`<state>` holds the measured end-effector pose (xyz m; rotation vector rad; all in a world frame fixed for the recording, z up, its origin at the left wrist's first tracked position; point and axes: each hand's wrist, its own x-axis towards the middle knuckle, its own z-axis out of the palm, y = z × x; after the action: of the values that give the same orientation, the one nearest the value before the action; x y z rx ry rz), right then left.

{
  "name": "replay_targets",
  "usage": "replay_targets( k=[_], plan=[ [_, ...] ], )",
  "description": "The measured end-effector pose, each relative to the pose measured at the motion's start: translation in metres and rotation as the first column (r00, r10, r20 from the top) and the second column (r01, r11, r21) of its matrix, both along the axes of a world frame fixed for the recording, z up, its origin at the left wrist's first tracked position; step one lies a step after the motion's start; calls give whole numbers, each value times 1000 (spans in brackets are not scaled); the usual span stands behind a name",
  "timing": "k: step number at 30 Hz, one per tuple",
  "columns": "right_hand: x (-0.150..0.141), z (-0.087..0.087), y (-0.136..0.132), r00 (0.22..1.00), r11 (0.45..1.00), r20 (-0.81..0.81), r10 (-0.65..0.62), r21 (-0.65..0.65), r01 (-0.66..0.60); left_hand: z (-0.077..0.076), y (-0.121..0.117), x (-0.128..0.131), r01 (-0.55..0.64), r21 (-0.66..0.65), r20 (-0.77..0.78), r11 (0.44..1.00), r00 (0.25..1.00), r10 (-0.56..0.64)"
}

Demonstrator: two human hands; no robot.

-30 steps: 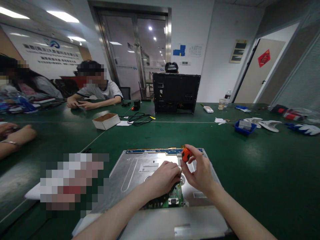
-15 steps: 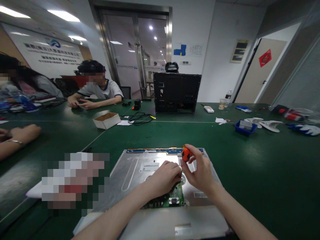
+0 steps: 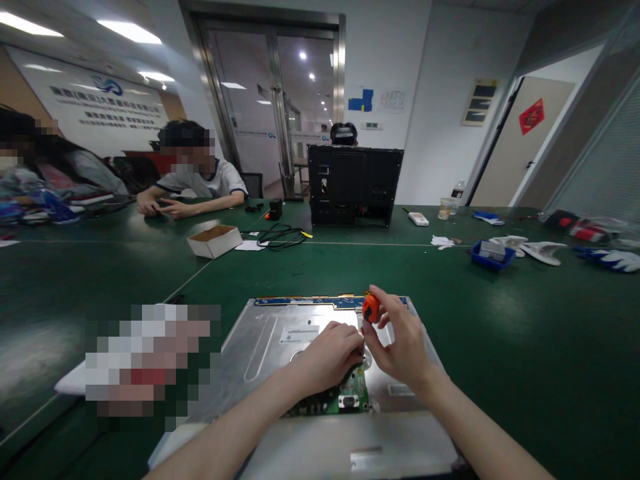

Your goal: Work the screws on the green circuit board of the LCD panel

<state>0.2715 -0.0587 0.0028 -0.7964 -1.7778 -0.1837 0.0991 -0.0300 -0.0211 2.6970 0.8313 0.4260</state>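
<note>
My right hand (image 3: 397,333) pinches the orange-and-black handle of a screwdriver (image 3: 371,309) between thumb and fingers. Its shaft is not clearly visible. Close beside it, my left hand (image 3: 333,353) is closed, fingers curled down over the upper part of a green circuit board (image 3: 354,383). Whatever those fingertips hold is hidden. Under both hands lies a silver metal display panel (image 3: 260,353), back side up, with a blue circuit strip (image 3: 320,302) along its far edge. A white connector sits on the near part of the green board.
Left of the panel lies a partly pixelated white item (image 3: 70,380). Farther back are an open white box (image 3: 215,241), black cables (image 3: 280,237) and a black monitor housing (image 3: 355,183). A blue tray (image 3: 493,257) stands to the right. A person (image 3: 200,173) sits at the back left.
The screwdriver handle has turned slightly in my right hand's fingers. My left hand stays in place. The co-worker's hand at the left edge has gone out of view.
</note>
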Motion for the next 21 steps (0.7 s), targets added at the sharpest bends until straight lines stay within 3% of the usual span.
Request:
replay_targets(
  k=[21],
  plan=[
    [1, -1, 2, 1000, 1000, 5, 20, -6, -20, -3, 3, 0, 5, 1, 7, 1000, 1000, -5]
  ],
)
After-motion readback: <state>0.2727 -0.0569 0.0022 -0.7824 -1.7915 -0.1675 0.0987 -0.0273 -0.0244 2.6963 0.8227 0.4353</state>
